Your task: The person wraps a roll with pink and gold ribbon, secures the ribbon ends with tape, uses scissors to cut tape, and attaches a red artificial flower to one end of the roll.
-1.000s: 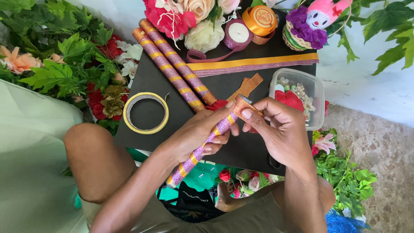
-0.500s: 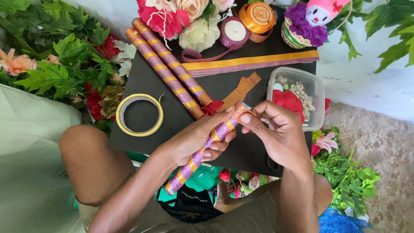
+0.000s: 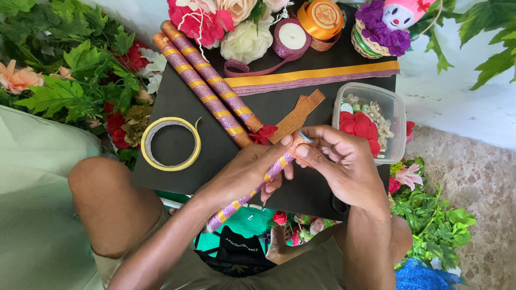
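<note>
The left hand (image 3: 244, 174) is wrapped around the middle of a stick (image 3: 252, 188) covered in glittery purple ribbon with gold bands, its thumb lying along the shaft and pointing toward two o'clock. The stick runs on a slant from about seven o'clock, near the person's lap, up to about one o'clock over the near edge of a black board (image 3: 177, 99). The right hand (image 3: 344, 161) pinches the upper tip of the stick between thumb and forefinger, where an orange glitter ribbon end (image 3: 297, 144) sits against the tip; the other fingers curl loosely beneath. At eleven o'clock from the hands, two finished sticks (image 3: 207, 80) of the same purple and gold lie side by side on the board, touching each other, with a small red flower (image 3: 264, 134) at their lower ends. A roll of yellow tape (image 3: 171, 144) lies flat at nine o'clock from the hands. At two o'clock, just beside the right hand, stands a clear plastic box (image 3: 395, 115) with red fabric flowers and pale beads inside. Strips of gold and purple ribbon (image 3: 314, 78) stretch across the board at twelve o'clock, with ribbon spools (image 3: 293, 37) beyond them.
</note>
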